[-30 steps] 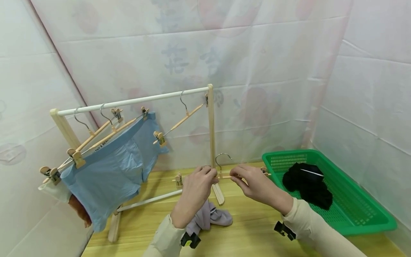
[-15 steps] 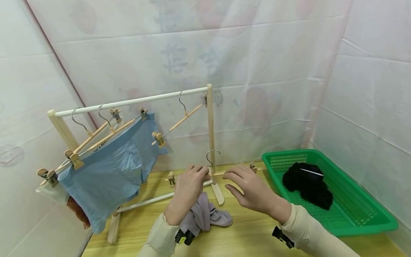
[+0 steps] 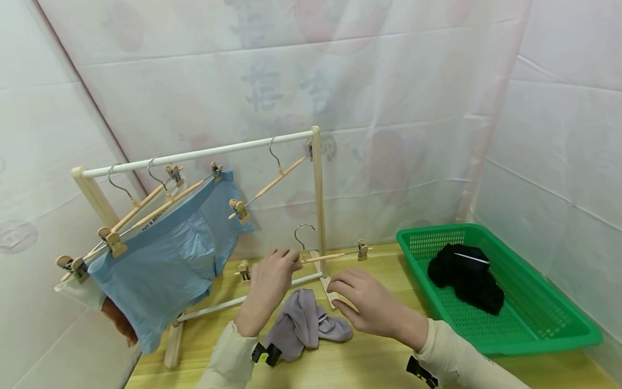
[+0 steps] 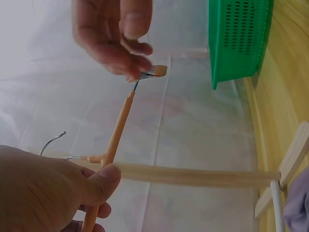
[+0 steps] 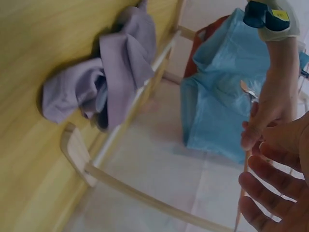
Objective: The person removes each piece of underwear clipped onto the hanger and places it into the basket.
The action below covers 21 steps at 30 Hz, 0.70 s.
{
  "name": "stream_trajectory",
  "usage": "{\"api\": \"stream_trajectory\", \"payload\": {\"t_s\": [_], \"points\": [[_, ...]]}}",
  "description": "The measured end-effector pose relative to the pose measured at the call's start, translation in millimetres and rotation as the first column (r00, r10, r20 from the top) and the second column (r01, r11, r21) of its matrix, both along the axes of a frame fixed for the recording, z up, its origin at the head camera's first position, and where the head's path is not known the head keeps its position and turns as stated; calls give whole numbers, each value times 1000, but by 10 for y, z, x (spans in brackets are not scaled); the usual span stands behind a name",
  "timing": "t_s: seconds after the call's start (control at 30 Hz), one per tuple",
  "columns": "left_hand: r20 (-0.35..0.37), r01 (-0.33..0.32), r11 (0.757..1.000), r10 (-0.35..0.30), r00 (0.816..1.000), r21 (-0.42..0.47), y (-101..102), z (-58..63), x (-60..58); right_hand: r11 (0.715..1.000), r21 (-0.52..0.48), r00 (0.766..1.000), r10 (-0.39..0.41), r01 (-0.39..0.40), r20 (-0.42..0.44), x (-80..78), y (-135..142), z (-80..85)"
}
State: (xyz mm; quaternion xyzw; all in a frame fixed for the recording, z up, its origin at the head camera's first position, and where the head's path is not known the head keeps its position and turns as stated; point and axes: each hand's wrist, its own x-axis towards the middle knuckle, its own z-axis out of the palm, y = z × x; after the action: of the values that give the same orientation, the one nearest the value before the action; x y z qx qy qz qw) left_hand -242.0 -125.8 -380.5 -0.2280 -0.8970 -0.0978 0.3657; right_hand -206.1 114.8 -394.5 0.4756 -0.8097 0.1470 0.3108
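My left hand point(image 3: 272, 283) grips the middle of a wooden clip hanger point(image 3: 330, 259), thumb and fingers around its bar near the metal hook. One clip point(image 3: 362, 250) is at the hanger's right end; another shows left of the hand. My right hand point(image 3: 362, 302) is off the hanger, its fingers loosely bent with nothing between them. In the left wrist view, the left thumb point(image 4: 108, 179) presses on the hanger bar point(image 4: 119, 128). A crumpled lilac cloth garment point(image 3: 303, 327) lies on the table below the hands.
A wooden rack point(image 3: 318, 200) with a white rail carries several clip hangers. Light blue shorts point(image 3: 165, 259) hang from one, with a bare hanger point(image 3: 277, 181) to their right. A green basket point(image 3: 539, 337) at the right contains black cloth point(image 3: 466, 278).
My right hand has let go of the hanger bar and come lower and slightly left. The left hand has moved left with the hanger.
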Motion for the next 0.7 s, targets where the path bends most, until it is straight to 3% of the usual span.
{"api": "stream_trajectory", "payload": {"t_s": [0.13,0.27,0.47,0.7], "points": [[16,-26,1000,25,1000,11,-108,-16,-22,1000,18,998,-13,12,54,-24,-32,-151],[14,-49,999,49,999,6,-204,-34,-38,997,66,986,-45,35,164,-38,-80,-295],[5,-51,999,51,999,7,-292,-42,-60,982,169,935,-135,83,328,-84,-170,-472],[23,-71,997,70,997,8,-391,-71,-79,965,249,864,-191,80,465,-217,-298,-702]]}}
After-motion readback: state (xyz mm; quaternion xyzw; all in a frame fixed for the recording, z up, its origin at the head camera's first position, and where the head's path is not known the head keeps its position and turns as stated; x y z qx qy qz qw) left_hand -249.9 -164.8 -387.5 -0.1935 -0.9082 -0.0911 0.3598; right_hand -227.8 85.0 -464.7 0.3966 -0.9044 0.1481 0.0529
